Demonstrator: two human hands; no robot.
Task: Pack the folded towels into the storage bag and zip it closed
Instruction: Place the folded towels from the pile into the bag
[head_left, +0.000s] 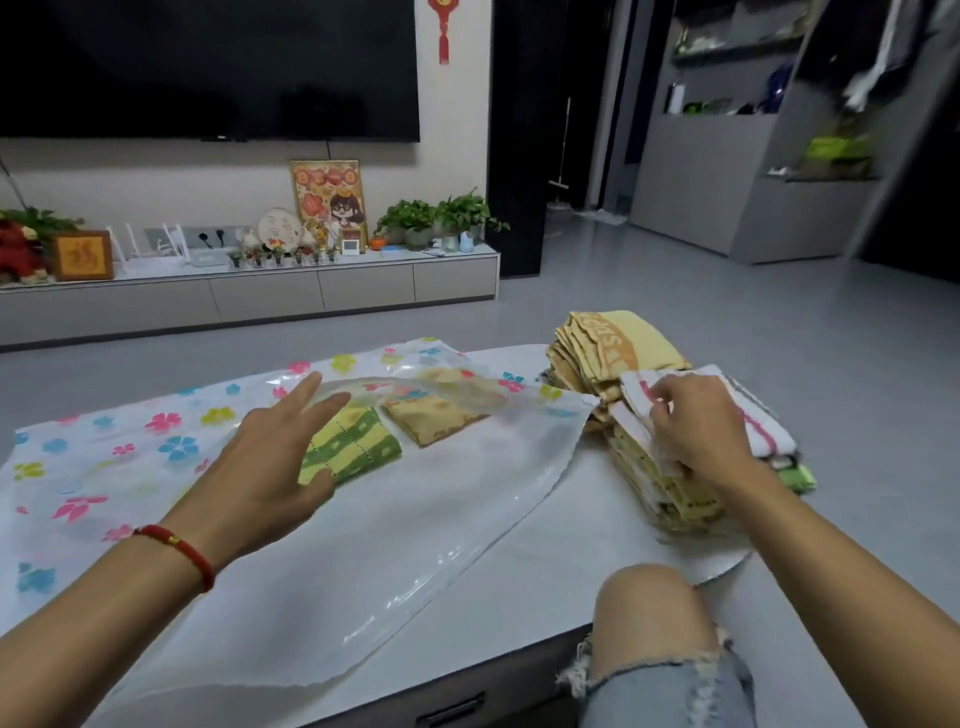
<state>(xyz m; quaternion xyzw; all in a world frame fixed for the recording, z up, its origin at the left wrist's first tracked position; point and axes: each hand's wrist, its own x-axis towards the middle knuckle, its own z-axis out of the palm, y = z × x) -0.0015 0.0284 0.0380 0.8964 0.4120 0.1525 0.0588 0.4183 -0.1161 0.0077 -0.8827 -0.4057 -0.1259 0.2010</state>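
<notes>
Storage bag (218, 467), floral print with a clear upper flap, lies flat across the worktop (519, 561), mouth gaping toward the right. Towel stack (644, 415) sits just beside the mouth; yellow ones behind, striped white on top. Two folded towels (395, 431) already inside. Packing step, likely mid-way. Left hand (270, 467) fingers straight, lifting the flap. Right hand (696, 426) pinches the stack's top towels. Next: slide them in beside the others.
</notes>
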